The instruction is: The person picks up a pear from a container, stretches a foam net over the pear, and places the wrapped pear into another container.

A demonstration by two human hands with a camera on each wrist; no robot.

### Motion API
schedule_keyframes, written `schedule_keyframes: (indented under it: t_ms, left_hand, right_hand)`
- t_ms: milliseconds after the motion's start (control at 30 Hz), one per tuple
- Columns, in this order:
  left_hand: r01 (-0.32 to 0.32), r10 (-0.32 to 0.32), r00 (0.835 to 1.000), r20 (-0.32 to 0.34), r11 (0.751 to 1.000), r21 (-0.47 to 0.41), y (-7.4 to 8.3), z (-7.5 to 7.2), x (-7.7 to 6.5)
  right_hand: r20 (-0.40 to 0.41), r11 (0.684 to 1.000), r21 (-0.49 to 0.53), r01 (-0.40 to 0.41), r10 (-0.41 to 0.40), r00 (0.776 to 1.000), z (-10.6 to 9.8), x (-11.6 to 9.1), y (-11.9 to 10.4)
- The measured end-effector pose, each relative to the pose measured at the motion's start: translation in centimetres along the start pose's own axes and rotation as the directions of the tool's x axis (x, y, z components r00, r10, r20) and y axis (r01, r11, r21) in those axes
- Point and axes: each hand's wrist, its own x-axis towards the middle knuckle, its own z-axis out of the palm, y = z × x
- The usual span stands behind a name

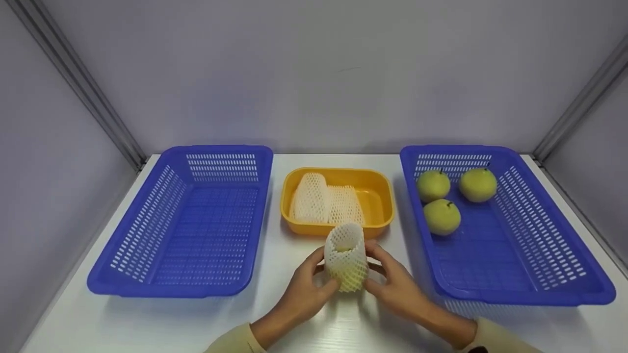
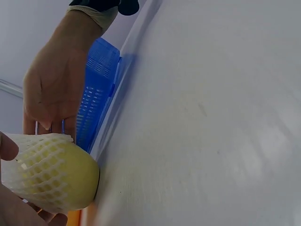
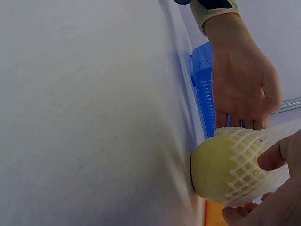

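A yellow-green pear (image 2: 84, 176) stands on the table with a white foam net sleeve (image 1: 345, 240) round most of it; its lower end is bare in both wrist views. The sleeve's open upper end rises above the fruit. My left hand (image 1: 310, 288) holds the sleeved pear from the left, thumb at the front. From the right, my right hand (image 1: 396, 287) grips it with thumb and fingers. Just behind, a yellow tub (image 1: 375, 198) contains more foam net sleeves (image 1: 312, 198), lying flat.
On the right stands a blue basket (image 1: 532, 295) with three pears (image 1: 442, 217) towards its back left. Another blue basket (image 1: 179, 290) is on the left, its slatted bottom showing. Grey walls (image 1: 338, 98) enclose the white table (image 1: 147, 326) at the back and sides.
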Motion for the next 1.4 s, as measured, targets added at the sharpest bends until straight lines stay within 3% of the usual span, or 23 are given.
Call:
schedule_keyframes:
  t_ms: [433,700,933,1067,1233,1400]
  left_hand:
    - [-0.057,0.055,0.995,0.086,0.998,0.026,-0.6,-0.9,0.2]
    - [0.009,-0.015,0.994,0.112,0.999,0.051,-0.8,-1.0,0.3]
    - [0.060,-0.073,0.987,0.142,0.994,0.090,-1.0,-1.1,0.4]
    - [0.086,-0.105,0.982,0.155,0.988,0.125,-0.7,-1.3,0.4]
    - [0.061,-0.084,0.985,0.148,0.986,0.158,-0.4,-1.4,0.4]
    - [-0.040,0.025,0.993,0.114,0.991,0.126,-0.3,-1.4,0.7]
  right_hand:
    - [0.086,0.998,-0.017,0.064,-0.063,0.994,-0.6,0.0,0.9]
    - [0.154,0.991,-0.073,0.108,-0.096,0.983,-1.1,0.0,1.4]
    - [0.156,0.976,-0.213,0.047,-0.014,0.988,-0.9,0.1,1.9]
    - [0.163,0.972,-0.234,0.030,0.008,0.987,-0.7,0.2,1.9]
    - [0.162,0.978,-0.202,0.059,-0.026,0.987,-0.6,0.1,1.5]
    - [0.110,0.978,-0.177,0.114,-0.095,0.989,-0.5,0.1,1.2]
